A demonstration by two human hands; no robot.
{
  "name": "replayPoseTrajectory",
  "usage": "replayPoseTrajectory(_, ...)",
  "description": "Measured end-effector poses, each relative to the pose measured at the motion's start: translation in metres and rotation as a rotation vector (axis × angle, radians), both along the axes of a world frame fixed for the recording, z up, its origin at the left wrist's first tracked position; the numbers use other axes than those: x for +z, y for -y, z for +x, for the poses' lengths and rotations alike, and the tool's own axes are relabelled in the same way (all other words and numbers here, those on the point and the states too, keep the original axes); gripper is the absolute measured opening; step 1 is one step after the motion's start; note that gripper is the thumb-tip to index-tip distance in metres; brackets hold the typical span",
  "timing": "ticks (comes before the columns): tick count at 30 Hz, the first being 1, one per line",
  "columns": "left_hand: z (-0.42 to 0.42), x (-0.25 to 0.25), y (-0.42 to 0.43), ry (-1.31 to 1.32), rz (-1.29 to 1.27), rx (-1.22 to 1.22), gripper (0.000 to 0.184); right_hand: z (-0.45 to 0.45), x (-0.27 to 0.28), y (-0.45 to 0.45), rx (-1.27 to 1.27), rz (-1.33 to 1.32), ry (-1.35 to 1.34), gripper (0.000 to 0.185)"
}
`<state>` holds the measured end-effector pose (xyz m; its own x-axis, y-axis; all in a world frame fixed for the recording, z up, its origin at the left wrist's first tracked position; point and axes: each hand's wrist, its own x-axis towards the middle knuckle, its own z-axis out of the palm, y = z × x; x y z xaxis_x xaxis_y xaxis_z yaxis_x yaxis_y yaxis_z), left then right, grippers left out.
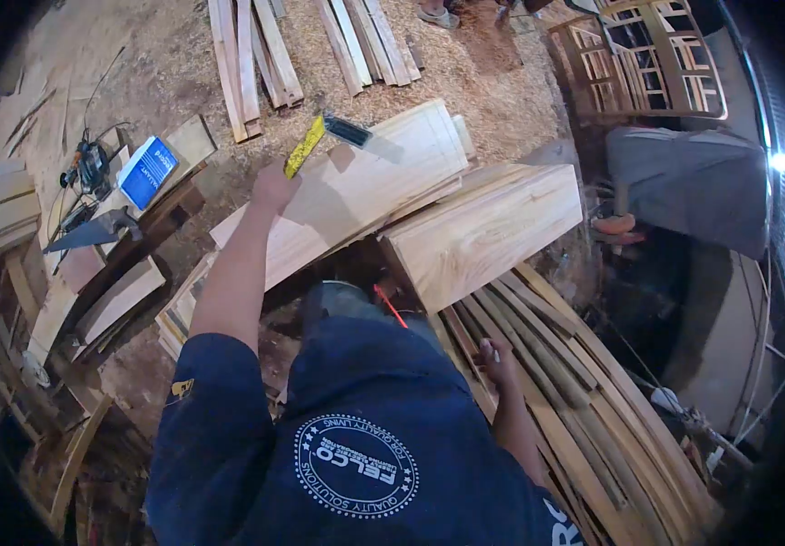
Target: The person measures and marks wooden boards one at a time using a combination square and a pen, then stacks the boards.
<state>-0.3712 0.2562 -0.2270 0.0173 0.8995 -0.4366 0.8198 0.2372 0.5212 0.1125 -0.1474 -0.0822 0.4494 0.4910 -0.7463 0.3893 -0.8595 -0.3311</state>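
My left hand is closed on the yellow arm of a try square, whose dark stock points away to the right. The square is above the wide pale boards, and I cannot tell whether it touches them. My right hand is low on the right, its fingers curled round a small pale stick-like thing whose kind is unclear. Beneath that hand are long narrow wood strips. A thick stack of planks lies between my hands, near my body. By my lap is a thin red-orange stick.
Cut strips lie on the sawdust-covered floor ahead. At left are a blue-and-white box, a handsaw, a corded power tool and curved wood pieces. A wooden frame and grey-covered block stand right.
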Motion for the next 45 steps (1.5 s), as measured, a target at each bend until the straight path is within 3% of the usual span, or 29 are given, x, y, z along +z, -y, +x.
replayPoseTrajectory(1, 0.000, 0.004, -0.006, 0.040, -0.091, -0.035, 0.056, -0.005, 0.008, -0.009, 0.034, 0.053, -0.009, 0.043)
replayPoseTrajectory(4, -0.002, -0.053, -0.016, -0.046, -0.142, -0.211, 0.069, -0.022, 0.027, -0.028, -0.082, 0.064, 0.002, 0.045)
replayPoseTrajectory(6, 0.001, -0.050, -0.016, -0.069, -0.218, -0.114, 0.072, -0.010, 0.020, -0.016, 0.063, 0.112, 0.052, 0.046)
replayPoseTrajectory(7, 0.007, -0.041, -0.015, -0.083, -0.253, -0.067, 0.074, -0.007, 0.018, -0.012, 0.134, 0.137, 0.077, 0.046)
replayPoseTrajectory(11, 0.025, 0.028, 0.002, -0.209, -0.149, -0.036, 0.075, -0.024, 0.038, -0.008, -0.050, 0.034, 0.025, 0.045)
replayPoseTrajectory(15, 0.038, 0.072, 0.014, -0.272, -0.110, -0.008, 0.074, -0.009, 0.012, 0.040, -0.003, -0.008, -0.006, 0.044)
replayPoseTrajectory(18, 0.052, 0.097, 0.024, -0.251, -0.016, 0.023, 0.072, 0.003, -0.005, 0.062, -0.120, -0.096, -0.066, 0.045)
replayPoseTrajectory(22, 0.107, 0.172, 0.041, -0.278, 0.079, 0.016, 0.068, 0.037, -0.037, 0.080, -0.108, -0.073, -0.148, 0.046)
replayPoseTrajectory(26, 0.182, 0.211, 0.065, -0.260, 0.178, -0.009, 0.065, 0.074, -0.033, 0.054, 0.024, 0.002, -0.085, 0.045)
replayPoseTrajectory(30, 0.275, 0.227, 0.097, -0.246, 0.250, 0.002, 0.064, 0.138, -0.024, 0.028, 0.183, 0.078, -0.035, 0.044)
replayPoseTrajectory(32, 0.324, 0.230, 0.113, -0.272, 0.275, 0.010, 0.063, 0.185, -0.056, 0.037, 0.226, 0.173, -0.007, 0.045)
replayPoseTrajectory(33, 0.348, 0.225, 0.119, -0.296, 0.298, 0.011, 0.063, 0.221, -0.083, 0.044, 0.232, 0.078, -0.082, 0.046)
replayPoseTrajectory(37, 0.431, 0.234, 0.140, -0.337, 0.302, 0.000, 0.062, 0.319, -0.106, 0.071, -0.010, 0.171, -0.222, 0.040)
replayPoseTrajectory(40, 0.476, 0.221, 0.153, -0.383, 0.430, -0.046, 0.062, 0.380, -0.131, 0.102, -0.133, 0.101, -0.096, 0.041)
replayPoseTrajectory(41, 0.485, 0.214, 0.154, -0.377, 0.490, -0.036, 0.060, 0.412, -0.162, 0.119, 0.059, 0.140, -0.038, 0.039)
replayPoseTrajectory(45, 0.507, 0.188, 0.175, -0.337, 0.648, -0.036, 0.054, 0.424, -0.127, 0.120, 0.009, 0.151, -0.038, 0.039)
